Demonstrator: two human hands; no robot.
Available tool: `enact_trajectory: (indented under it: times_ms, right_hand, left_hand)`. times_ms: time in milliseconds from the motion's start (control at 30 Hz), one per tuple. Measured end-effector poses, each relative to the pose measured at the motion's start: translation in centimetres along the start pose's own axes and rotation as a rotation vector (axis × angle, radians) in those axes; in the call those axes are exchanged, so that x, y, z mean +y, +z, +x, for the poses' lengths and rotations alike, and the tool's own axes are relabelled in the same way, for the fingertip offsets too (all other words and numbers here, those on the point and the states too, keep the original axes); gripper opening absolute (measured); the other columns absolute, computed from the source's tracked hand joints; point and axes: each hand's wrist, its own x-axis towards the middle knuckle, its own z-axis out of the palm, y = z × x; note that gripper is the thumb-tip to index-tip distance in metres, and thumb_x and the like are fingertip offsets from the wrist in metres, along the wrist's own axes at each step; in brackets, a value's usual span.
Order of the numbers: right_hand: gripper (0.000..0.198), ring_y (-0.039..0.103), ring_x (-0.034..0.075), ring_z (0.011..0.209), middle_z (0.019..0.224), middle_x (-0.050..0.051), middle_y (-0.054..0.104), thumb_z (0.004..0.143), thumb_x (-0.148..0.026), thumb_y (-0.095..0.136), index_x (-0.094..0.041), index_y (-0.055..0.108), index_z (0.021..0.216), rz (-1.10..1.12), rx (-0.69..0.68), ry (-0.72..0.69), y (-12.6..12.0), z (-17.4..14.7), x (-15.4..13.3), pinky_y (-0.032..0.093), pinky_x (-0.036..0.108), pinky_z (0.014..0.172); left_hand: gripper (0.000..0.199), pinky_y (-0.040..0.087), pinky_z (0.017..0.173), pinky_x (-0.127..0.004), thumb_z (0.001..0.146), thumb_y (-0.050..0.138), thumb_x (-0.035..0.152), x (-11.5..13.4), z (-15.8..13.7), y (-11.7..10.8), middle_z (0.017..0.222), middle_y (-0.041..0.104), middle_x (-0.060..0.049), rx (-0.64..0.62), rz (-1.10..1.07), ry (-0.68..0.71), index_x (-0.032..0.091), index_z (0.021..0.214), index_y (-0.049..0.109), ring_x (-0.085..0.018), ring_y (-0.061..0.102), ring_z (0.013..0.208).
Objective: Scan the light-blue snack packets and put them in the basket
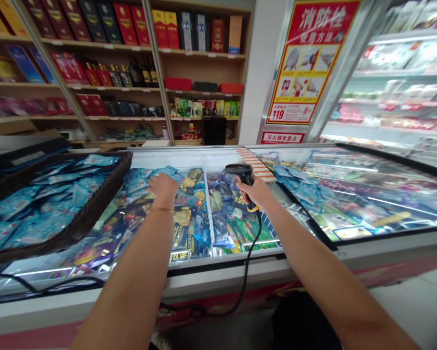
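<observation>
My right hand (pixel 259 192) is wrapped round the grip of a black handheld barcode scanner (pixel 239 169), held above the chest freezer's middle. From the scanner a black cable (pixel 246 272) hangs over the freezer's front edge. My left hand (pixel 164 186) reaches over the freezer's left part, close to a pile of small blue packets (pixel 136 181). Its fingers look spread and slightly bent; their tips are partly blurred, and I see nothing held in them. Below both hands lie bagged frozen goods (pixel 184 223), split by a white divider (pixel 209 209).
At left, a dark woven basket (pixel 125 170) holds many blue packets. More blue packets (pixel 302 187) lie on the freezer's right-hand glass lid (pixel 379 194). Behind stand wooden shelves (pixel 204 63) of boxes and bottles, a red fire-hydrant sign (pixel 309 63), and a lit display shelf (pixel 401 73).
</observation>
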Motion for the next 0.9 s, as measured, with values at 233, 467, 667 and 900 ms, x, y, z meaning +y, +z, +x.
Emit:
enact_trajectory:
  times_ms: [233,467,667,900]
  right_hand:
    - [0.02,0.053,0.01,0.037,0.059,-0.006,0.058,0.088,-0.022,0.074,-0.022,0.053,0.086,0.017,-0.01,-0.034,-0.9,-0.4,0.9,0.041,0.021,0.036]
    - [0.021,0.053,0.01,0.037,0.058,-0.006,0.058,0.087,-0.021,0.074,-0.022,0.053,0.085,0.002,-0.003,-0.026,-1.0,-0.8,0.9,0.042,0.021,0.037]
    - [0.021,0.054,0.01,0.038,0.061,-0.006,0.06,0.086,-0.024,0.075,-0.023,0.054,0.087,-0.006,-0.005,-0.038,-1.2,-0.8,1.3,0.043,0.022,0.038]
    - [0.022,0.053,0.01,0.038,0.06,-0.006,0.06,0.085,-0.025,0.076,-0.022,0.054,0.087,-0.002,0.004,-0.056,-1.0,-0.8,1.6,0.041,0.022,0.037]
  left_hand:
    - [0.056,0.032,0.114,-0.063,0.079,0.067,0.016,-0.1,0.1,-0.2,0.153,0.046,-0.032,0.054,0.023,-0.047,0.01,0.133,0.058,-0.048,0.047,0.139]
    - [0.074,0.038,0.114,-0.06,0.072,0.081,0.02,0.0,-0.5,-0.9,0.151,0.047,-0.027,0.072,-0.026,-0.012,0.019,0.14,0.053,-0.046,0.049,0.139]
    - [0.05,0.047,0.11,-0.042,0.071,0.071,0.006,0.5,0.7,-1.0,0.123,0.067,-0.016,0.069,-0.391,0.092,0.016,0.119,0.063,-0.032,0.063,0.122]
    - [0.02,0.058,0.076,-0.031,0.078,0.074,0.029,4.9,-2.1,0.7,0.079,0.067,0.001,-0.312,-1.249,-0.068,0.022,0.091,0.062,-0.016,0.067,0.075]
